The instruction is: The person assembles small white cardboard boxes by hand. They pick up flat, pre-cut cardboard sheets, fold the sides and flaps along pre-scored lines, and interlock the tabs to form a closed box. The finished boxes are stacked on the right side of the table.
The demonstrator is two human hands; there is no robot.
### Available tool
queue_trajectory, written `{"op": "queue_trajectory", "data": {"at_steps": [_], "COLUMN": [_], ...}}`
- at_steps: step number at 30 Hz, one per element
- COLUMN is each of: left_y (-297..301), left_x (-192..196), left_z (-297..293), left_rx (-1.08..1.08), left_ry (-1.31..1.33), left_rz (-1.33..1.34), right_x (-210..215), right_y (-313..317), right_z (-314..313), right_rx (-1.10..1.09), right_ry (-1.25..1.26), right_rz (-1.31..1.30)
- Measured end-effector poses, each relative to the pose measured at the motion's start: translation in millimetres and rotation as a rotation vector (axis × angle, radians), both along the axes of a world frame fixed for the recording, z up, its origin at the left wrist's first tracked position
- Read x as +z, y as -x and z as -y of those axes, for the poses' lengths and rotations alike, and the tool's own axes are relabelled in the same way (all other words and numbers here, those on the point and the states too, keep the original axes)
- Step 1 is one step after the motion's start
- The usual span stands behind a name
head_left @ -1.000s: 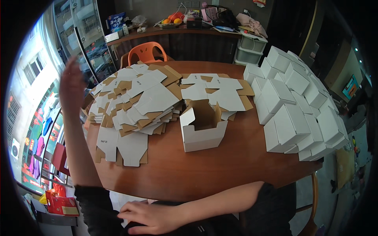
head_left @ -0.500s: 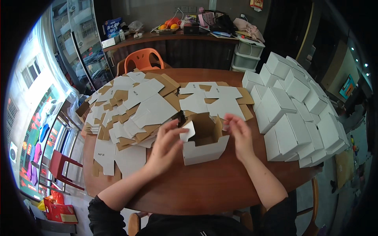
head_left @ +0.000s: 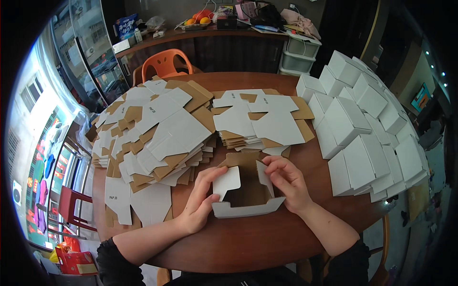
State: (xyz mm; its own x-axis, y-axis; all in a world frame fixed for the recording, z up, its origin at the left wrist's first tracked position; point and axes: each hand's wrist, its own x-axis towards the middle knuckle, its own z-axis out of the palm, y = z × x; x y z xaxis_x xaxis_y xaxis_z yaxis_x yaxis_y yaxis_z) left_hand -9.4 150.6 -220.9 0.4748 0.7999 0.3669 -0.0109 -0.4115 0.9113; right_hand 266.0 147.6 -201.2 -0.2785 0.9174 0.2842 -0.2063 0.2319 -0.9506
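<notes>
A small cardboard box (head_left: 248,209), white outside and brown inside, stands in front of me with its top uncovered. My left hand (head_left: 202,196) holds its left side, fingers at the outer edge of a white flap (head_left: 226,183) that leans inward over the opening. On the opposite side, my right hand (head_left: 290,183) pinches the right flap (head_left: 263,174), which stands nearly upright. The brown back panel rises behind the opening. Part of the box's inside is hidden by the left flap.
Flat, unfolded box blanks lie in a large heap (head_left: 162,128) at left and a smaller stack (head_left: 262,114) beyond the box. Folded white boxes (head_left: 353,121) are piled high on the right of the brown table (head_left: 238,248). An orange chair (head_left: 167,64) stands at the far side.
Both hands have closed in on the box and now grip its side flaps; before, they hovered beside it with fingers loose. The box appears lower in the picture, and the whole view has shifted slightly.
</notes>
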Motion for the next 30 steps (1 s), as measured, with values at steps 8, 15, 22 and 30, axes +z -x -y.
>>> {"op": "queue_trajectory", "data": {"at_steps": [8, 15, 22, 30], "left_y": [-3, 0, -1, -3], "left_x": [-1, 0, 3, -2], "left_z": [5, 4, 3, 7], "left_rx": [-0.104, -0.124, -0.123, -0.085], "left_ry": [0.222, 0.242, 0.191, 0.287], "left_rz": [0.193, 0.153, 0.152, 0.203], "right_x": [2, -6, -5, 4], "right_y": [5, 6, 10, 11], "right_z": [5, 3, 3, 3], "right_rx": [0.05, 0.12, 0.104, 0.073], "right_ry": [0.005, 0.066, 0.073, -0.048], "right_rz": [0.066, 0.04, 0.049, 0.241]}}
